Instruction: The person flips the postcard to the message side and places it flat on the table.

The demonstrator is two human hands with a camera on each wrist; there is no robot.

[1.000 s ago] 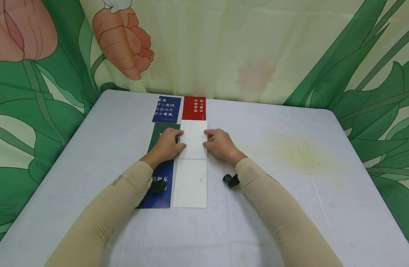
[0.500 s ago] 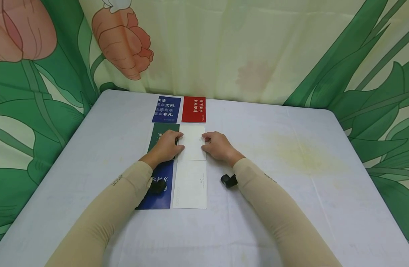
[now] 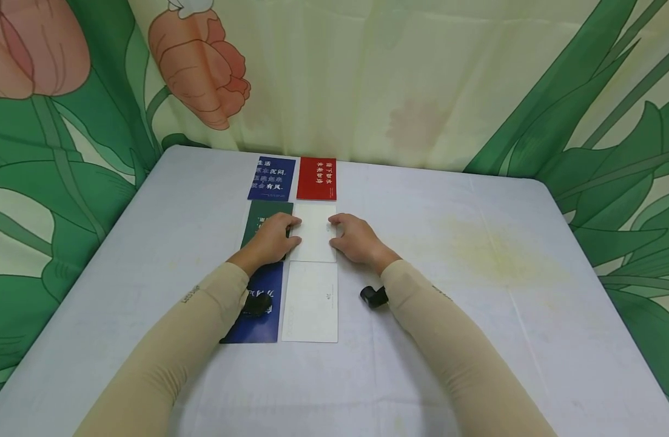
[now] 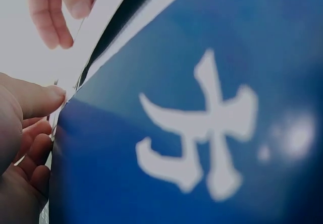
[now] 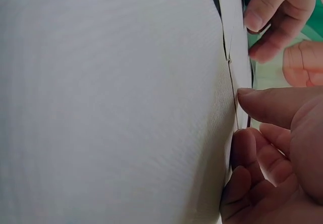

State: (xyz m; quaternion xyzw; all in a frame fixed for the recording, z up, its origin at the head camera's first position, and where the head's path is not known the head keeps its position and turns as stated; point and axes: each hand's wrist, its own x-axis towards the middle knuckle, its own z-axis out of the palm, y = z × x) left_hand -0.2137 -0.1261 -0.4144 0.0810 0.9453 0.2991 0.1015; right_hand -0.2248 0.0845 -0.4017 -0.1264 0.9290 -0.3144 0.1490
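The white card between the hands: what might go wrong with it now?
It might twist crooked if the left hand and right hand, at opposite sides of the middle white card, push unevenly. Its edge might slide over the nearer white card, since the two lie so close. And the left hand, reaching over the green card, could nudge that one too.

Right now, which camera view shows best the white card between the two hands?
The head view: it looks down on the white card, with almost all its face visible between the left hand and the right hand. Both wrist views are low and close: pale edges show, but I cannot tell which is this card's.
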